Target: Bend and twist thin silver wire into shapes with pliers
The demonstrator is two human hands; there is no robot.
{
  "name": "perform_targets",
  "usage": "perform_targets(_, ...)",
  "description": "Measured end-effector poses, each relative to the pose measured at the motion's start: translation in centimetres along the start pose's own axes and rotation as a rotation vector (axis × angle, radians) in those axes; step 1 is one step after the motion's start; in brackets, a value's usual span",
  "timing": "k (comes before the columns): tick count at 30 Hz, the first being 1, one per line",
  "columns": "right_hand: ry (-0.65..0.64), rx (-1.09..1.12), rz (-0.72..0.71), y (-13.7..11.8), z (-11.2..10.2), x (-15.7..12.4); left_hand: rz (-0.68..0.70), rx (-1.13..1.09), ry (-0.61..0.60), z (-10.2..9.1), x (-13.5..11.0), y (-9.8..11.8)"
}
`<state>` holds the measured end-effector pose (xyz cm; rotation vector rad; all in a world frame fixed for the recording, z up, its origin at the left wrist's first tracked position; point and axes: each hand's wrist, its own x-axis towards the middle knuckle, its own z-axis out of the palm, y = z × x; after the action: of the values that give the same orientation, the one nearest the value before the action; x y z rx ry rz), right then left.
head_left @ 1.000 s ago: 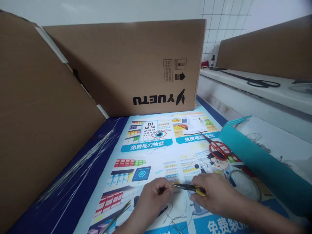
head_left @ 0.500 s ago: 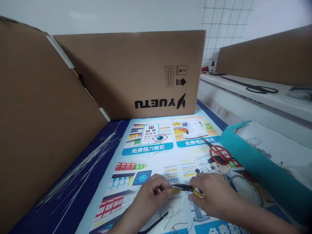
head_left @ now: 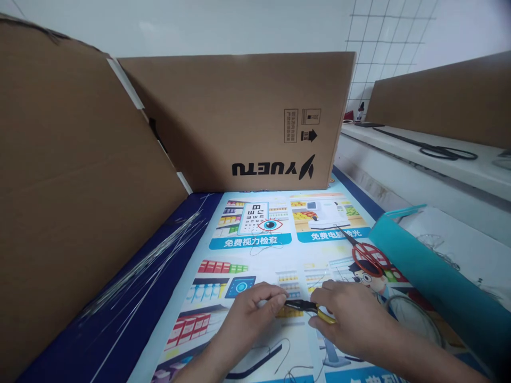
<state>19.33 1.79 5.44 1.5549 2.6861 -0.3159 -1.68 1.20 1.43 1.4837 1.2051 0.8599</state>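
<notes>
My right hand is closed round the yellow handles of a pair of pliers with dark jaws pointing left. The jaw tips meet the fingertips of my left hand, whose thumb and forefinger are pinched together. What sits in that pinch is too small and hidden to make out. Loose dark wire pieces lie on the printed sheet below the hands. Beyond my right hand rest scissors with red handles, their blades pointing away to the left.
Long thin wires lie along the blue left side. Cardboard panels stand at the left and back. A teal-sided box with wire bits is at the right, near a coil. Black scissors lie on the white ledge.
The view has shifted slightly, so the surroundings sit further right. My left thumb and fingers have drawn closer together at the pliers' tips. My right hand keeps its grip.
</notes>
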Motion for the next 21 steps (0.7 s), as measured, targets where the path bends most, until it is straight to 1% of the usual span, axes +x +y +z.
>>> perform_targets(6, 0.004, 0.007, 0.005, -0.07, 0.04, 0.16, -0.037, -0.019, -0.005, 0.33, 0.13, -0.61)
perform_targets(16, 0.024, 0.018, 0.019, 0.42, 0.45, 0.11, -0.085, -0.209, -0.077, 0.1, 0.26, -0.86)
perform_targets(21, 0.016, 0.052, 0.031, 0.66, 0.52, 0.07, -0.172, -0.298, -0.087, 0.12, 0.33, -0.65)
